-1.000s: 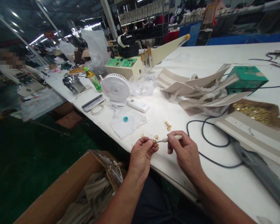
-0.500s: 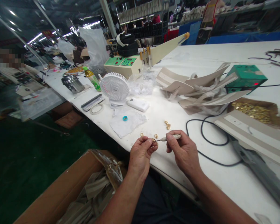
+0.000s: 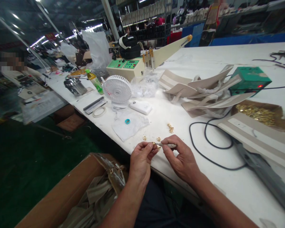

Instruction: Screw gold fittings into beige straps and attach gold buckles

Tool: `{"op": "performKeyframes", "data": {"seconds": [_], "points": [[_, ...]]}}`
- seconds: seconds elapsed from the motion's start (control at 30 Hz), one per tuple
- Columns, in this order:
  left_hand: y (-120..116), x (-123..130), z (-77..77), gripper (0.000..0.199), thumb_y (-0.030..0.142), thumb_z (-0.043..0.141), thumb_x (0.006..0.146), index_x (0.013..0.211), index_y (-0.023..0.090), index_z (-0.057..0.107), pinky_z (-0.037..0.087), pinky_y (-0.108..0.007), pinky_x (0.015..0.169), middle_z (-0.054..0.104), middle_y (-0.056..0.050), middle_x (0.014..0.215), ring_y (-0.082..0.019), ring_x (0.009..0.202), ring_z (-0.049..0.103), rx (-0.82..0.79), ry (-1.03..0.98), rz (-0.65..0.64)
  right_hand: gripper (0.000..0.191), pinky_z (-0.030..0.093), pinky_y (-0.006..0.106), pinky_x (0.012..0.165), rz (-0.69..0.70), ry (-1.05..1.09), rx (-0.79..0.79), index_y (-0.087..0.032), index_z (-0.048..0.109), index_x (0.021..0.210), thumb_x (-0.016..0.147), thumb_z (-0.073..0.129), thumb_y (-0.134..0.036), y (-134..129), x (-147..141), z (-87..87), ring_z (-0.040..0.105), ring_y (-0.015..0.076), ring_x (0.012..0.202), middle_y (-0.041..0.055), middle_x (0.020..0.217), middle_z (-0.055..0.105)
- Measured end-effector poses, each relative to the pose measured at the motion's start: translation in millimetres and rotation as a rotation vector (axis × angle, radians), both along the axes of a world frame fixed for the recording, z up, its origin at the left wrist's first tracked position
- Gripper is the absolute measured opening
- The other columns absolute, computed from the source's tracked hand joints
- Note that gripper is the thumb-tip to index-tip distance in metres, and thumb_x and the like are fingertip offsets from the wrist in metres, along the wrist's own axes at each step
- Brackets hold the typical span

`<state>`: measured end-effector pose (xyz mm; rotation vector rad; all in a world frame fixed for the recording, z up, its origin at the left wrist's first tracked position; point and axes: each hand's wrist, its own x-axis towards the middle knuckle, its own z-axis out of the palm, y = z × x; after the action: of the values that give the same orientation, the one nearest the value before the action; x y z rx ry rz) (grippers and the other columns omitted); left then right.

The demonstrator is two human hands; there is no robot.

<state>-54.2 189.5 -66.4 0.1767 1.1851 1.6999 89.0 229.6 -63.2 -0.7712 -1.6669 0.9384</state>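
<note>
Tight work here! A slip looked the likeliest trouble: the small gold fitting (image 3: 153,143) sat right at my fingertips, and if the thin-tipped tool (image 3: 172,146) skidded off it, the point could have jabbed my left hand (image 3: 140,160). A weak pinch, I judged, might also have dropped the fitting off the white table (image 3: 166,110), perhaps into the open cardboard box (image 3: 66,186) below. And the hands! My left had thumb and fingers drawn together on the fitting, near the table's edge. My right hand (image 3: 181,158) was curled snugly around the tool's pale handle, its tip at the fitting; touching or just short, I couldn't tell. Loose gold pieces (image 3: 171,129) lay just beyond!
</note>
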Motion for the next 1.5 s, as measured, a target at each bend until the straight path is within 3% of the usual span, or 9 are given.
{"op": "performKeyframes", "data": {"seconds": [0.27,0.37,0.5,0.6,0.87,1.1,1.23,1.37,1.5], "points": [[-12,-10,-4.4,0.03,0.031,0.092,0.072,0.085,0.016,0.07,0.06,-0.023,0.072,0.075,-0.001,0.079,-0.014,0.073,0.073,0.0,0.563,-0.024,0.039,0.052,0.027,0.056,0.041,0.058,-0.658,-0.019,0.065,0.088,0.097,0.064,-0.056,8,2,7.6,0.066,0.0156,0.055,-0.0002,0.065,0.068],[-15,-12,-5.5,0.023,0.031,0.088,0.075,0.084,0.017,0.072,0.057,-0.023,0.069,0.076,-0.001,0.081,-0.014,0.073,0.071,-0.018,0.733,-0.053,0.044,0.051,0.026,0.054,0.023,0.083,-0.677,-0.018,0.065,0.082,0.092,0.07,-0.06,9,1,6.5,0.066,0.0157,0.053,0.0003,0.064,0.067],[-12,-20,-2.6,0.015,0.032,0.084,0.079,0.083,0.021,0.075,0.051,-0.023,0.064,0.075,0.0,0.081,-0.013,0.066,0.065,-0.118,1.007,-0.05,0.039,0.054,0.027,0.06,0.071,0.205,-0.625,-0.017,0.07,0.1,0.094,0.068,-0.056,11,0,2.5,0.066,0.0165,0.062,0.0014,0.07,0.07],[-6,-29,-0.6,0.008,0.03,0.079,0.082,0.081,0.023,0.076,0.047,-0.026,0.061,0.07,0.002,0.075,-0.014,0.061,0.058,-0.176,1.296,-0.145,0.038,0.052,0.027,0.059,-0.035,0.293,-0.624,-0.018,0.071,0.103,0.095,0.068,-0.055,16,4,2.5,0.064,0.0153,0.062,0.0009,0.073,0.07],[30,-37,7.1,0.007,0.023,0.068,0.092,0.097,0.024,0.073,0.051,-0.038,0.09,0.076,-0.004,0.099,-0.026,0.1,0.065,-0.016,1.879,-0.476,0.037,0.048,0.024,0.054,-0.282,0.55,-0.62,-0.018,0.071,0.098,0.088,0.077,-0.054,38,25,6.8,0.057,0.0117,0.058,-0.0005,0.075,0.067],[105,-18,12.1,0.034,0.018,0.056,0.099,0.129,0.027,0.068,0.051,-0.038,0.096,0.068,-0.009,0.128,-0.027,0.119,0.059,0.123,2.012,-0.759,0.037,0.046,0.023,0.051,-0.311,0.647,-0.651,-0.018,0.07,0.096,0.084,0.081,-0.051,46,29,4.1,0.056,0.0112,0.057,-0.0009,0.076,0.066],[137,-11,8.3,0.032,0.016,0.06,0.095,0.118,0.034,0.075,0.052,-0.032,0.084,0.071,-0.005,0.12,-0.025,0.11,0.063,0.173,1.971,-0.878,0.038,0.046,0.023,0.051,-0.301,0.623,-0.676,-0.018,0.069,0.095,0.084,0.081,-0.052,47,28,3.0,0.055,0.0114,0.057,-0.0004,0.075,0.066],[151,-15,5.1,0.022,0.018,0.062,0.094,0.095,0.031,0.08,0.05,-0.03,0.08,0.073,-0.004,0.102,-0.023,0.098,0.066,0.183,1.886,-0.934,0.038,0.046,0.023,0.051,-0.298,0.596,-0.691,-0.018,0.071,0.097,0.084,0.081,-0.052,47,26,-0.9,0.055,0.0117,0.057,-0.0002,0.074,0.065],[145,-27,1.1,0.014,0.026,0.066,0.094,0.097,0.028,0.079,0.049,-0.03,0.085,0.075,-0.003,0.098,-0.021,0.093,0.068,0.165,1.751,-0.87,0.038,0.046,0.023,0.049,-0.295,0.587,-0.691,-0.018,0.072,0.097,0.083,0.083,-0.052,44,23,-4.9,0.054,0.0117,0.058,0.0004,0.074,0.065]]}}
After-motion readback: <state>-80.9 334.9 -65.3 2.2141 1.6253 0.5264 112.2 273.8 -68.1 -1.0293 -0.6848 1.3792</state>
